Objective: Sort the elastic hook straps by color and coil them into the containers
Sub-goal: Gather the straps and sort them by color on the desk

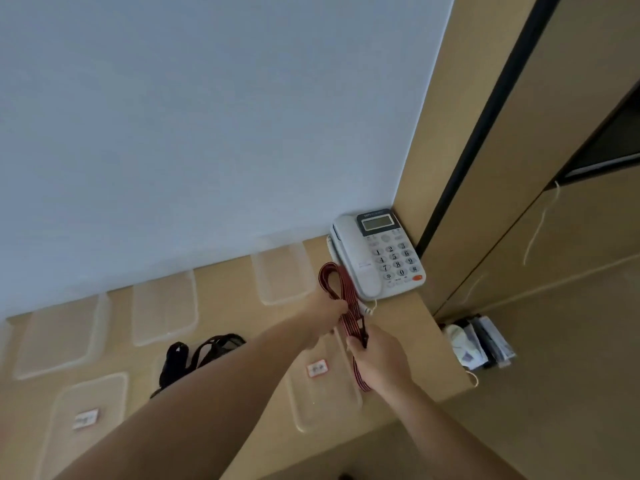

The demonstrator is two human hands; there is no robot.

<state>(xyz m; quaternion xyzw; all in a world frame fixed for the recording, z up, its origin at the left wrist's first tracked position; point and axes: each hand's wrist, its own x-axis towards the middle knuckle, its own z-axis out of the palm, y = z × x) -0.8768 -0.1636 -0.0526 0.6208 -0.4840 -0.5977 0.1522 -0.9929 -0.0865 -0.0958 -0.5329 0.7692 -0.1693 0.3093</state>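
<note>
Sorting is at an early stage: one red strap (337, 282) is being looped in mid-air above the labelled container (322, 407), while the black straps (201, 355) lie heaped on the desk (408, 341) at nine o'clock of the hands, possibly inside a tray, though the view is too soft to tell. The other clear containers (164, 306) show no coiled strap. The left hand (329, 310) grips the gathered loops, which fan toward the telephone (377, 254) at twelve o'clock; the right hand (377, 358), just below, pinches the same strap, its tail hanging toward six o'clock.
</note>
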